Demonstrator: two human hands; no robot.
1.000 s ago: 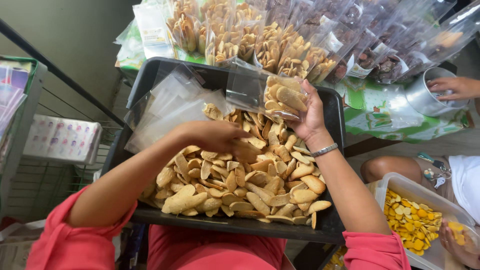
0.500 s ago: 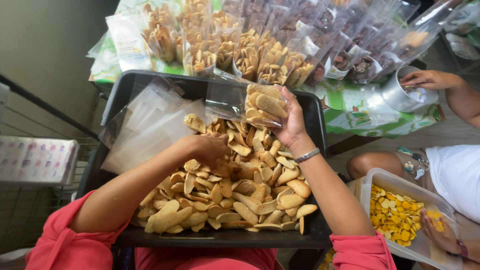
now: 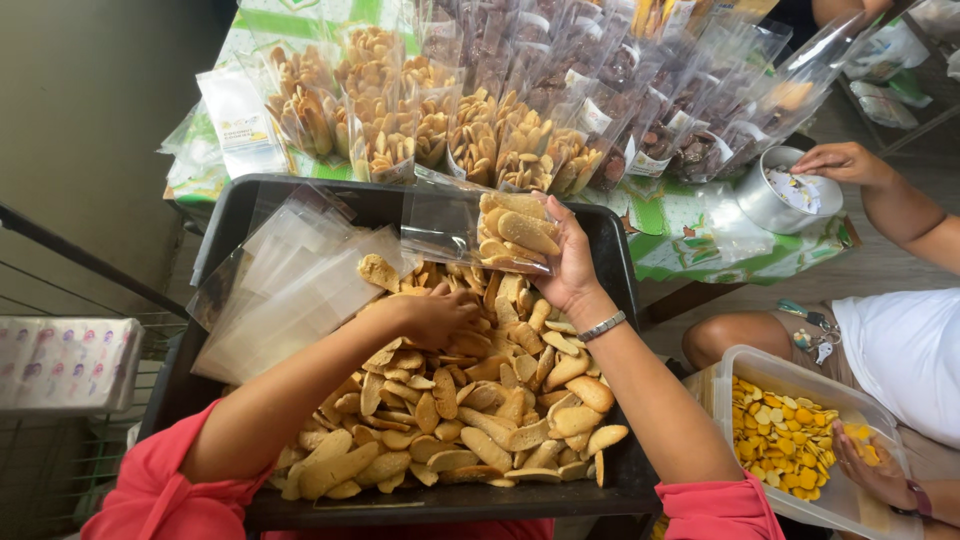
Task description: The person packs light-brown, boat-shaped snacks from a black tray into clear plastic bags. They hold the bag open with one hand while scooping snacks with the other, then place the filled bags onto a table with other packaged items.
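Now, step: your right hand (image 3: pixel 568 262) clamps the half-filled clear bag (image 3: pixel 478 232).
Next: your left hand (image 3: pixel 432 312), fingers curled into the biscuits (image 3: pixel 470 410), must lift some to the bag's mouth.

Snack-packing stall: filled bags (image 3: pixel 500 140), biscuit tray (image 3: pixel 610 240).

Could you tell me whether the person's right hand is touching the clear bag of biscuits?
Touching. The head view shows the right hand closed around the clear bag, fingers wrapped over its filled end, holding it above the black tray.
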